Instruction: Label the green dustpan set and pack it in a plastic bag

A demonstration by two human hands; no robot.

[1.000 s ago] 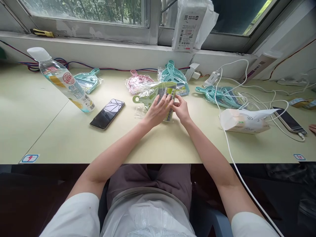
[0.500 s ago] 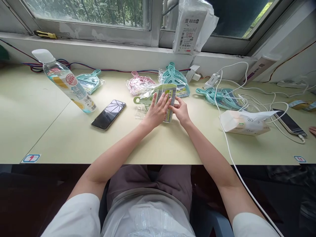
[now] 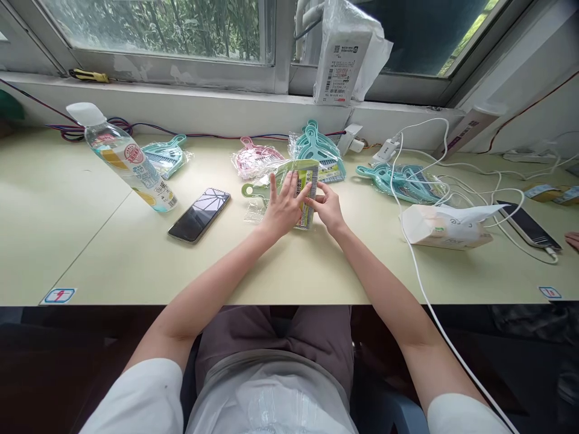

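Note:
A green dustpan-and-brush set [image 3: 310, 175] in a clear plastic wrapper lies on the pale table [image 3: 203, 271], its looped handle toward the left. My left hand [image 3: 284, 208] rests flat on the wrapped set with its fingers spread. At the right edge of the package, my right hand [image 3: 328, 208] pinches the wrapper between thumb and fingers. Just behind are a pink wrapped set [image 3: 256, 158] and teal wrapped sets [image 3: 316, 147]. The palm of my left hand hides part of the green set.
A bottle [image 3: 131, 160] and a phone [image 3: 199, 215] are on the left. To the right stand teal packages [image 3: 398, 182], a tissue box [image 3: 446, 228], white cables and another phone [image 3: 529, 226]. Another person's hand [image 3: 572, 240] shows at the right edge.
The view has tilted slightly upward. My left fingers have shifted a little left on the package, with the thumb side spread wider. My right hand keeps its pinch at the edge.

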